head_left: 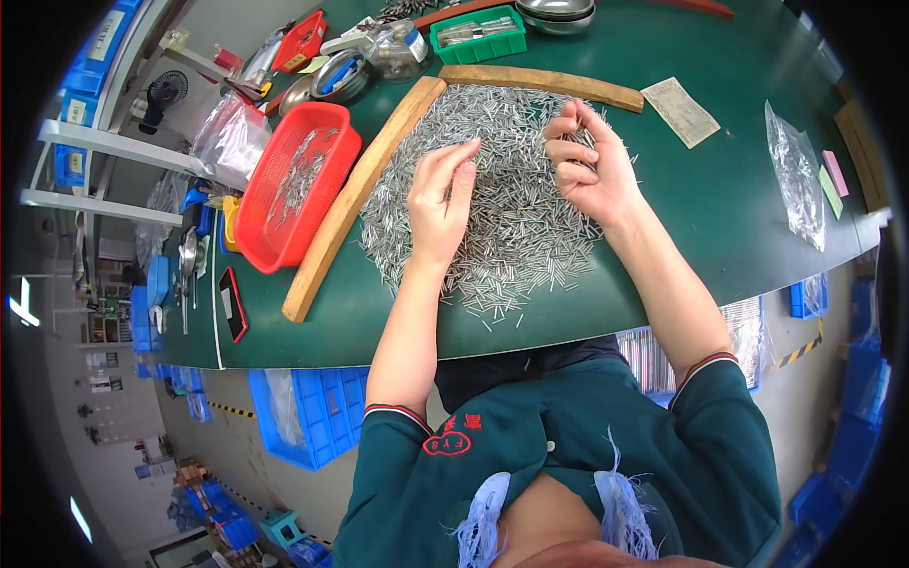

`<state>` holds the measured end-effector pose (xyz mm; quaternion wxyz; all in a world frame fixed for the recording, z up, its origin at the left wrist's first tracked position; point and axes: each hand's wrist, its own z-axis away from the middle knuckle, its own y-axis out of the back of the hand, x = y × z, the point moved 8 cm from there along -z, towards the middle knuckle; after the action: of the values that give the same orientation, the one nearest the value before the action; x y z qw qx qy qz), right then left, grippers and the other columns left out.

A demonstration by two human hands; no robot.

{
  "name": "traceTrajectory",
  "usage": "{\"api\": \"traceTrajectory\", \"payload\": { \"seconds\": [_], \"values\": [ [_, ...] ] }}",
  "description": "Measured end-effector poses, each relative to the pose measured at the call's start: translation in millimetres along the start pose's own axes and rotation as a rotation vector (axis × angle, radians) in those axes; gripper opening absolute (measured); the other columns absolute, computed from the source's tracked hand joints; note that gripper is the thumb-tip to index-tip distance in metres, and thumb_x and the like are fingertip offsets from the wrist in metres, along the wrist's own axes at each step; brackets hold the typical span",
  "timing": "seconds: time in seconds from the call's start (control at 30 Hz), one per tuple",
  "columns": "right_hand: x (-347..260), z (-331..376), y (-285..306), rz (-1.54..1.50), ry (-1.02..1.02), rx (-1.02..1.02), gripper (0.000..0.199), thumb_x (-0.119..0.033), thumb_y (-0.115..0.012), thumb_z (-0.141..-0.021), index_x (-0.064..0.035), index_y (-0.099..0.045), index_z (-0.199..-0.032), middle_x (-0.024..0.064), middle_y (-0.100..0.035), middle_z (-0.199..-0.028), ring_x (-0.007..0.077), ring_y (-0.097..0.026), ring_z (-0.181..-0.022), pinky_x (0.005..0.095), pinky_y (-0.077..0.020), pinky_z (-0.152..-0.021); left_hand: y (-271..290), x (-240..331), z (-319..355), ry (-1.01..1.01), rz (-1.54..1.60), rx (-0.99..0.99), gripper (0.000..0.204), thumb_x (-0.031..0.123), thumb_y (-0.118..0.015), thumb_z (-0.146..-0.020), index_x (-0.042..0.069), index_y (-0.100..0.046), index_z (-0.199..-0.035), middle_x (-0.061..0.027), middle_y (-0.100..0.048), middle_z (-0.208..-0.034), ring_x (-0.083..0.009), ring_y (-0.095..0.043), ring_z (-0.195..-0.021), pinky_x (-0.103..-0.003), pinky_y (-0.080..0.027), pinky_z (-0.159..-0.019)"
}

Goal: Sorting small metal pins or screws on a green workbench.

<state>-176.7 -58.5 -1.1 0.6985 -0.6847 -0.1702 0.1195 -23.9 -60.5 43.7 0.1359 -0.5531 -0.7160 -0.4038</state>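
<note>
A wide heap of small silvery metal pins (507,222) is spread on the green tabletop. Over its left part is my left hand (441,204), with bent fingers drawn together near the thumb; whatever they may hold is hidden. My right hand (598,168) is raised over the heap's right side, palm turned partly inward. Its fingers curl toward the thumb, and a few metal pins appear to show between them. Two wooden bars frame the heap: one wooden bar (365,199) runs along its left side, the other wooden bar (544,83) along its far side.
Left of the bars lies a red plastic basket (248,213) with some pins inside. A phone (233,305) lies near the front edge. Beyond stand a green tray (479,49), metal bowls (557,11) and a clear jar (398,52). Paper (680,112) and a plastic bag (795,180) lie right.
</note>
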Motion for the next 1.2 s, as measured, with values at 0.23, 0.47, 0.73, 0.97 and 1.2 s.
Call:
{"api": "traceTrajectory", "payload": {
  "seconds": [0.23, 0.47, 0.73, 0.97, 1.2],
  "values": [
    [-17.6, -5.5, 0.1, -0.061, 0.027, -0.12, 0.016, -0.025, -0.047, -0.092, -0.0106, -0.055, -0.089, -0.0035, -0.049, -0.073, 0.0023, -0.037, -0.05, 0.0159, -0.0194, -0.033, -1.3, -6.7, -5.9, -0.043, -0.177, -0.008, 0.018, 0.016, -0.06, -0.083, 0.009, -0.066, -0.099, -0.0058, -0.063, -0.096, -0.0219, -0.056, -0.09, -0.033, -0.043, -0.081],
    [-20.1, -14.5, 21.5, -0.018, 0.049, -0.014, 0.019, -0.029, -0.046, -0.093, -0.0108, -0.053, -0.093, -0.0025, -0.051, -0.077, 0.0035, -0.04, -0.054, 0.0156, -0.0226, -0.035, -55.4, -27.6, -38.4, 0.092, -0.708, -0.584, 0.043, 0.046, -0.062, -0.073, 0.015, -0.066, -0.102, -0.0048, -0.061, -0.107, -0.0252, -0.049, -0.107, -0.047, -0.035, -0.088],
    [-27.2, -12.6, 28.1, -0.056, 0.102, 0.006, 0.022, -0.029, -0.043, -0.094, -0.0103, -0.055, -0.098, -0.0022, -0.053, -0.078, 0.0041, -0.045, -0.058, 0.0164, -0.0301, -0.04, -98.5, -35.7, -48.7, 0.02, -1.014, -0.768, 0.039, 0.036, -0.061, -0.072, 0.013, -0.064, -0.103, -0.0073, -0.063, -0.103, -0.0254, -0.051, -0.107, -0.051, -0.032, -0.092],
    [-26.4, -11.5, 29.7, 0.073, 0.123, 0.034, 0.023, -0.024, -0.047, -0.093, -0.0081, -0.054, -0.108, -0.0018, -0.054, -0.08, 0.0056, -0.051, -0.065, 0.0172, -0.0402, -0.05, -71.7, -38.3, -48.9, 0.056, -0.719, -0.811, 0.025, 0.032, -0.061, -0.075, 0.014, -0.068, -0.092, -0.005, -0.066, -0.093, -0.0257, -0.059, -0.093, -0.047, -0.037, -0.09],
    [-6.6, -8.1, 23.2, -0.035, 0.022, 0.093, 0.024, -0.024, -0.05, -0.092, -0.0083, -0.053, -0.111, -0.003, -0.053, -0.077, 0.0041, -0.052, -0.066, 0.0151, -0.0388, -0.047, -34.6, -41.4, -33.9, 0.341, 0.189, -0.51, 0.024, 0.017, -0.059, -0.086, 0.002, -0.064, -0.103, -0.0045, -0.066, -0.095, -0.0095, -0.057, -0.093, -0.025, -0.043, -0.083]
  ]
}}
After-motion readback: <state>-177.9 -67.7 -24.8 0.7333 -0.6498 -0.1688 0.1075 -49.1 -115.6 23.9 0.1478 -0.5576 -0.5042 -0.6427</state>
